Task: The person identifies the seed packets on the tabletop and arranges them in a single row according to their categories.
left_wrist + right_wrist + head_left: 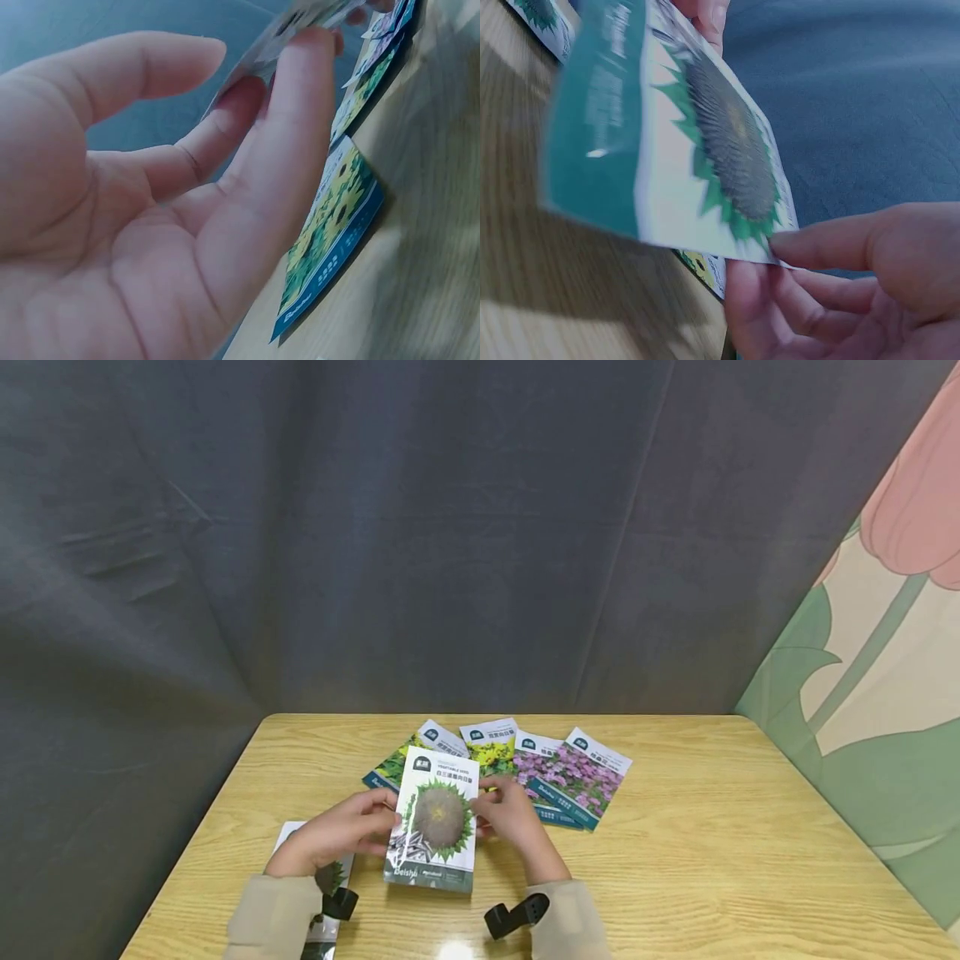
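Observation:
A white seed packet with a large sunflower head on it (438,818) is tilted up above the table between both hands. My right hand (510,818) pinches its right edge, the thumb (821,244) on the printed front and the fingers behind. At the left edge is my left hand (345,831); in the left wrist view its fingers (296,112) touch the packet (262,49), while the thumb stands off from it. Another sunflower-head packet (330,881) lies under the left forearm, partly hidden.
Behind the held packet, two yellow-flower packets (491,743) lie on the wooden table (712,835), partly covered. To their right, two purple-flower packets (581,777) overlap. A dark grey curtain (465,543) hangs behind the table, and a tulip-patterned surface (885,693) is at the right.

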{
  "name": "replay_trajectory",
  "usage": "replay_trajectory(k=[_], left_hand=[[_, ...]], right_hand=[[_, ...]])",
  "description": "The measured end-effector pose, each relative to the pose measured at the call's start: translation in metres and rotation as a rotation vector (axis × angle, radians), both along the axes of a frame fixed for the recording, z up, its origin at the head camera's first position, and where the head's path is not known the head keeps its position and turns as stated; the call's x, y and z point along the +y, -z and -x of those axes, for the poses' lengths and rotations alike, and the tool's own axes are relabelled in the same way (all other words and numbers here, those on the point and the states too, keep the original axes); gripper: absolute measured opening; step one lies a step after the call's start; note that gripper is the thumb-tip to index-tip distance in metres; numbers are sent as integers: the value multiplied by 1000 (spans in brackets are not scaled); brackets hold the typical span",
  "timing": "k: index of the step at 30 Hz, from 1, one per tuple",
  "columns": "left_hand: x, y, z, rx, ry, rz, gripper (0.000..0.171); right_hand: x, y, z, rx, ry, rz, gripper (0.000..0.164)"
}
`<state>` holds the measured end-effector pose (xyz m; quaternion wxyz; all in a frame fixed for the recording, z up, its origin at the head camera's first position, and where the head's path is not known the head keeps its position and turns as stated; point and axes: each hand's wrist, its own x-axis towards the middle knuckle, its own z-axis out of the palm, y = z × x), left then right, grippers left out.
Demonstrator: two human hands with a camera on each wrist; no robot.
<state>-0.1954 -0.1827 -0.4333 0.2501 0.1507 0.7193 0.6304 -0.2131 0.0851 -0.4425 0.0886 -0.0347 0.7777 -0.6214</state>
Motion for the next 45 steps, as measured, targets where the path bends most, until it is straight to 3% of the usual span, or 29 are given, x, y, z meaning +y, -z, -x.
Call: replay_trajectory(k=[6, 13, 19, 23, 34, 45], left_hand=[[-7, -1, 2, 30, -80, 22, 22], [-15, -2, 0, 85, -193, 110, 33], [-22, -1, -1, 54, -221, 167, 27], [-24, -1, -3, 50, -246, 222, 31], [-20, 4, -8, 22, -222, 283, 20], [-16, 4, -11, 13, -296, 394, 13]], right_hand=[[-4, 0, -3, -34, -123, -21, 37], [-13, 1, -7, -65, -183, 6, 37], [-21, 3, -12, -93, -228, 16, 28], [-26, 4, -15, -117, -241, -1, 23], [-30, 11, -20, -160, -257, -46, 36], [-31, 15, -23, -134, -323, -68, 8]])
